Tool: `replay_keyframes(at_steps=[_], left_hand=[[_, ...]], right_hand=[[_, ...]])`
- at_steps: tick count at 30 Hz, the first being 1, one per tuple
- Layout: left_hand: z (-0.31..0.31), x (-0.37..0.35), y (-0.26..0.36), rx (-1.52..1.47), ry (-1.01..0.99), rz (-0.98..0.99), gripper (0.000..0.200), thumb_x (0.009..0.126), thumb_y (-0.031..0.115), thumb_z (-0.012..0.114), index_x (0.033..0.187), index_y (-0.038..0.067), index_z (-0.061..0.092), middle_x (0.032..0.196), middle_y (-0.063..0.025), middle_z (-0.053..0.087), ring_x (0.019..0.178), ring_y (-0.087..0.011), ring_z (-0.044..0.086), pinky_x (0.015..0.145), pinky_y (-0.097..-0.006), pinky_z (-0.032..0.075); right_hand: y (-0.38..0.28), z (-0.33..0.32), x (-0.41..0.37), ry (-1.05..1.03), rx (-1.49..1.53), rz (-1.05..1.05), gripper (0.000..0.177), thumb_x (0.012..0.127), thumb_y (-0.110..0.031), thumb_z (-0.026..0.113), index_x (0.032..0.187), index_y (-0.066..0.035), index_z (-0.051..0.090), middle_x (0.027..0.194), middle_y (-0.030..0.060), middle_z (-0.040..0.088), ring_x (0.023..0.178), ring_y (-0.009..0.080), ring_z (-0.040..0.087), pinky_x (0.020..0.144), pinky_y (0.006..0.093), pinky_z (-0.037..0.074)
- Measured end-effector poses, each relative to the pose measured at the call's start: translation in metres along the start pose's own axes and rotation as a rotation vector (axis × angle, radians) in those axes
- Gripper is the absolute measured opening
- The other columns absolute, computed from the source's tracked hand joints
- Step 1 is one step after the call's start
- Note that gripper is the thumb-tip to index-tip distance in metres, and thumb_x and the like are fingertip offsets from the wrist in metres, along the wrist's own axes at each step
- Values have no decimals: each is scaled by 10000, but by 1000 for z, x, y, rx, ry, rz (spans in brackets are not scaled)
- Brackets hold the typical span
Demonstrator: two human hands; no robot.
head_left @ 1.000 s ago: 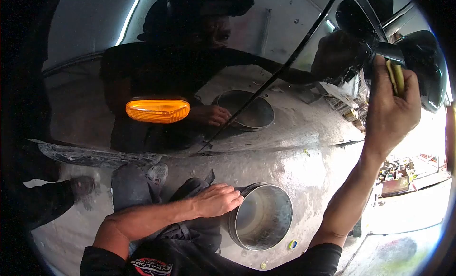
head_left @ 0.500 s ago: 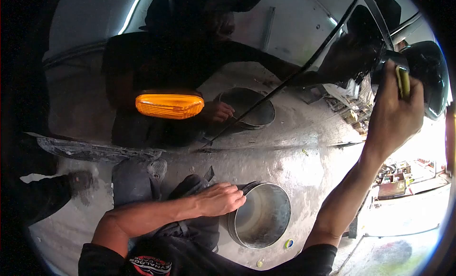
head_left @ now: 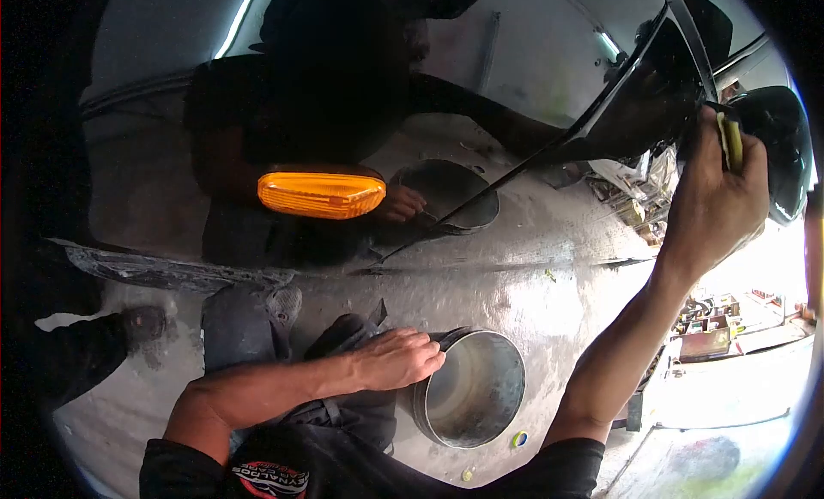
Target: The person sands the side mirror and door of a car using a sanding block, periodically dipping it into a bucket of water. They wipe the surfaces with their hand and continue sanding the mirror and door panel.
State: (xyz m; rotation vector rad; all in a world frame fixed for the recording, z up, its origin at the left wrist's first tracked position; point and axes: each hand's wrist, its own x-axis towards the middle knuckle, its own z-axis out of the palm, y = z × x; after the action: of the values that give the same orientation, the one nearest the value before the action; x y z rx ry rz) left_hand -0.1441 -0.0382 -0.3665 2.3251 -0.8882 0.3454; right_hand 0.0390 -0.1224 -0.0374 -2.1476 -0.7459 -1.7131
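At the upper right of the frame, the right hand [head_left: 721,190] is closed, pinching a yellow-green pad [head_left: 731,144] between thumb and fingers beside the dark side mirror [head_left: 771,151]. Lower centre, the left hand [head_left: 400,359] is loosely curled at the rim of the round bucket [head_left: 475,389]; whether it grips, I cannot tell. Left of centre, an orange lamp [head_left: 322,195] sits on the glossy black panel [head_left: 154,181].
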Motion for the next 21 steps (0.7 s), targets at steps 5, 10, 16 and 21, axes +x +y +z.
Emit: replay_keyframes(at_steps=[5,10,16,21], left_hand=[[-2,-4,1,-11,0,12,268,910,98,622,1134,-33,687,1107,-190,717,965,-276,712,859,-406,574],[-3,-4,0,-27,-17,2,283,888,85,633,1136,-42,683,1117,-198,720,962,-282,714,862,-413,574],[-7,-8,-3,-45,55,5,291,878,78,640,1144,-36,679,1113,-183,718,954,-284,710,859,-412,573],[-6,-8,-7,-50,27,-20,283,893,81,636,1152,-26,676,1101,-165,710,946,-275,702,855,-408,572]], right_hand=[[3,3,-15,33,76,15,238,900,-247,818,901,-27,729,797,119,753,683,145,691,661,298,549],[15,8,8,122,159,-26,230,918,-219,806,885,-10,716,774,92,745,677,123,684,632,275,551],[11,5,-11,176,346,263,278,907,-212,828,831,3,668,744,59,718,653,83,630,608,224,518],[24,7,2,217,383,130,256,901,-197,837,852,-17,662,743,61,708,660,81,628,603,228,516]])
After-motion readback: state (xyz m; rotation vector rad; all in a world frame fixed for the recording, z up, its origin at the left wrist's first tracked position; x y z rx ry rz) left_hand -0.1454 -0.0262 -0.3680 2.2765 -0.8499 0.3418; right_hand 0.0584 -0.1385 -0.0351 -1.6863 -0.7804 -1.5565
